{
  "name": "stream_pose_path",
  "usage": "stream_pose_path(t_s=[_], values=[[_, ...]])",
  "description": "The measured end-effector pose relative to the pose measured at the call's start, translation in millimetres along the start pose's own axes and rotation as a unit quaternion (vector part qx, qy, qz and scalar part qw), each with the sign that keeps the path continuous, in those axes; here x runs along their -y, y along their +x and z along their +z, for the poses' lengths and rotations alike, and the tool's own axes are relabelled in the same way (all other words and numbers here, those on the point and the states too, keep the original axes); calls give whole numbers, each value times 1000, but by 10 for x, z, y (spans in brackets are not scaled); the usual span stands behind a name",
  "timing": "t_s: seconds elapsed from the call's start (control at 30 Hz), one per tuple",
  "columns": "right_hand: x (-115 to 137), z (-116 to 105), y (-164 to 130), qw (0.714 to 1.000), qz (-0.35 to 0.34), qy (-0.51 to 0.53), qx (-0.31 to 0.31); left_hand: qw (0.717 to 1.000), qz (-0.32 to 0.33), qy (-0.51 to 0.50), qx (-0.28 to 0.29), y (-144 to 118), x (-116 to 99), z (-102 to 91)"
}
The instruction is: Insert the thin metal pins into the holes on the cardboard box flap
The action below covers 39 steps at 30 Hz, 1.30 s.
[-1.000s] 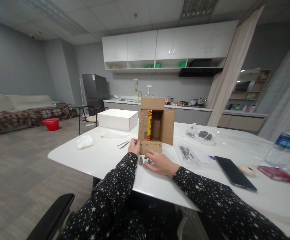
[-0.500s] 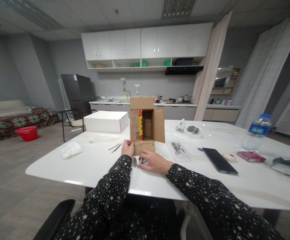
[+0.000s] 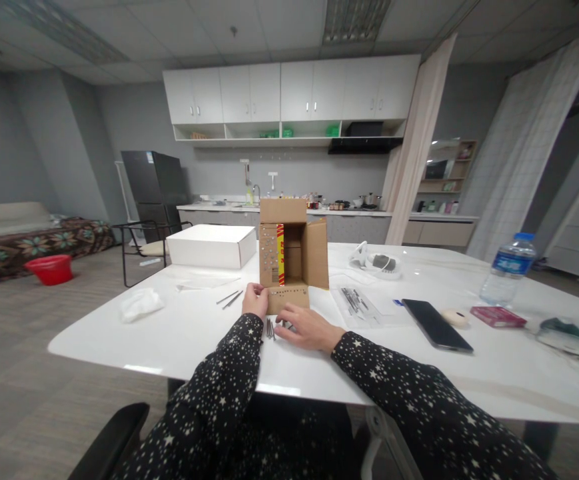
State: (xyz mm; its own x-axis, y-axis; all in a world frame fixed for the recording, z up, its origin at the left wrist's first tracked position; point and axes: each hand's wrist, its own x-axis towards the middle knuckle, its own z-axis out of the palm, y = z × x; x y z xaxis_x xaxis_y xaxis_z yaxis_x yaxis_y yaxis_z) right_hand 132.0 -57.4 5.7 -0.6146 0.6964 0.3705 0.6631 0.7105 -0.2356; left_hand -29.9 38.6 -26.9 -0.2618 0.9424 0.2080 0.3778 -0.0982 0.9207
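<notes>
Nails lie in a small bunch on the white table, just in front of the cardboard box, and they sit between our two hands. Our left hand rests at the left corner of the box's lower flap, with the fingers curled against the cardboard; we cannot tell if it really grips the flap or only touches it. Our right hand lies flat and open on the table, palm down, and its fingertips are at the nails, just beside the flap. The box stands upright with its opening turned to us, and the flaps are spread out. Two more loose nails lie to the left of the box. A white box stands behind them. On the right we see a black phone and, further away, a water bottle.
</notes>
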Motion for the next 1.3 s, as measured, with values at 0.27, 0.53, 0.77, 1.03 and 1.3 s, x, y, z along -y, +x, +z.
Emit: stream_pose_path(t_s=[0.27, 0.53, 0.77, 1.03, 1.3], values=[[14, -13, 16, 1000, -5, -1, 2, 1000, 4, 12, 4, -41, -59, -6], [16, -20, 27, 1000, 6, -6, 5, 1000, 15, 17, 18, -41, -73, -46], [23, -58, 53, 1000, 13, -6, 12, 999, 14, 20, 27, 0, -21, -59], [-2, -47, 77, 999, 20, 0, 27, 999, 14, 21, 31, 0, -10, -87], [48, -104, 98, 999, 15, -11, 38, 999, 11, 30, 36, -16, -33, -134]])
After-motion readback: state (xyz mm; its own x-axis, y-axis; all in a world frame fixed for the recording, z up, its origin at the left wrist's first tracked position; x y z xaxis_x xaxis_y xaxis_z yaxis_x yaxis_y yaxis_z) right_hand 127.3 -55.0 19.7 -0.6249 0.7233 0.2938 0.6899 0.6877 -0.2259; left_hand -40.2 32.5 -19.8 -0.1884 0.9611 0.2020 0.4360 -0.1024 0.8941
